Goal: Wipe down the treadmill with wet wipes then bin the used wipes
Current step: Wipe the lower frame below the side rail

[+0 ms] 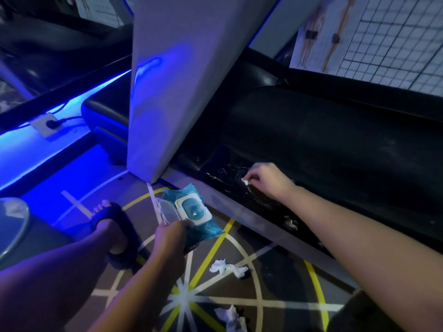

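Dim gym room with blue LED strips glowing low along the wall, and a dark carpeted floor (pixel 275 271) with yellow and white lines fanning out across it. The treadmill (pixel 335 140) ran across the right side, all black, with its grey upright post (pixel 179 80) rising right in front of me.

My right hand (pixel 266 179) was down on the treadmill's near side rail, fingers curled and pinching a small scrunched-up wipe (pixel 245 181) against the black plastic. Wet smears showed on the rail just left of it.

My left hand (pixel 171 236) was gripping the blue wet wipe pack (pixel 191 212) by its near end, held above the floor just beside the treadmill's edge. Its clear flip lid (pixel 165 208) stood open.

Two crumpled used wipes were lying on the carpet, one (pixel 227 268) close under the pack and another (pixel 231 316) nearer to me, both apart from the treadmill.

My foot in a dark slide sandal (pixel 112 219) was planted left of the pack. Further left, a wall socket (pixel 48 124) had a plug in it, and a poster (pixel 316 32) of standing figures hung on the gridded wall behind the treadmill.
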